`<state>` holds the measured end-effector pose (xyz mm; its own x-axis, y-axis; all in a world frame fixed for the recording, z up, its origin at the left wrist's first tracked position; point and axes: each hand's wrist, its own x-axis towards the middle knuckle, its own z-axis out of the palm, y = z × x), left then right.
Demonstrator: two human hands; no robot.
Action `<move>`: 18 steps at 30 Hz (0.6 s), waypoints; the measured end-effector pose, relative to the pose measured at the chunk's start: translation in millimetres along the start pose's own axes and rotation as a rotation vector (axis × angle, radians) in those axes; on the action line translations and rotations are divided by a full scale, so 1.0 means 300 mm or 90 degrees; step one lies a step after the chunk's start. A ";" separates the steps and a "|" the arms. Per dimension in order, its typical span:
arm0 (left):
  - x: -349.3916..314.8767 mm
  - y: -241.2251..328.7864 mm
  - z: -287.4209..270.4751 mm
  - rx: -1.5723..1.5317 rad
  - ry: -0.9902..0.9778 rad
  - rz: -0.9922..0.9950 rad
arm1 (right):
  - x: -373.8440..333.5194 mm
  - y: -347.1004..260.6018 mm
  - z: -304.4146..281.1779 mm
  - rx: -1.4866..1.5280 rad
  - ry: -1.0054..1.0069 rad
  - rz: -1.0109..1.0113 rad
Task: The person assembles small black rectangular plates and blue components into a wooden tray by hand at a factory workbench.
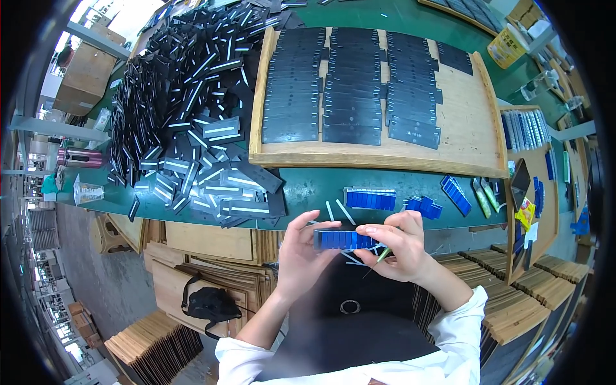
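Note:
Between my two hands is a small blue striped panel (pixel 343 240), held just off the near table edge. My left hand (pixel 300 256) is closed on its left end, thumb and fingers at the sides. My right hand (pixel 403 247) pinches the right end. A thin tool with a green handle (pixel 384 255) is also tucked in my right hand's fingers. Thin white strips (pixel 345 212) lie on the table just beyond, and a few more hang about the lower edge of the panel. Another blue panel (pixel 370 199) rests on the table past my right fingertips.
A wooden tray (pixel 471 122) bears columns of overlapping dark plates (pixel 351 90). A heap of dark plates with white strips (pixel 173 96) covers the table's left. On the right lie blue pieces (pixel 423 206), green-handled tools (pixel 486 194) and a yellow tub (pixel 507 46). Stacked boards (pixel 154 340) stand below.

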<state>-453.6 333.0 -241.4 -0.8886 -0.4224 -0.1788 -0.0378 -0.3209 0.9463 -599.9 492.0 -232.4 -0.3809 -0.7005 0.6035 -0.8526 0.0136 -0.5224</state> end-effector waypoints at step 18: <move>0.004 0.000 -0.011 -0.099 -0.011 -0.030 | 0.029 0.008 0.008 0.051 -0.011 -0.017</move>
<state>-453.2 329.8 -242.6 -0.8950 -0.3900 -0.2163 -0.0099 -0.4674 0.8840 -604.4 484.3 -229.7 -0.3518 -0.7125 0.6071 -0.8303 -0.0619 -0.5538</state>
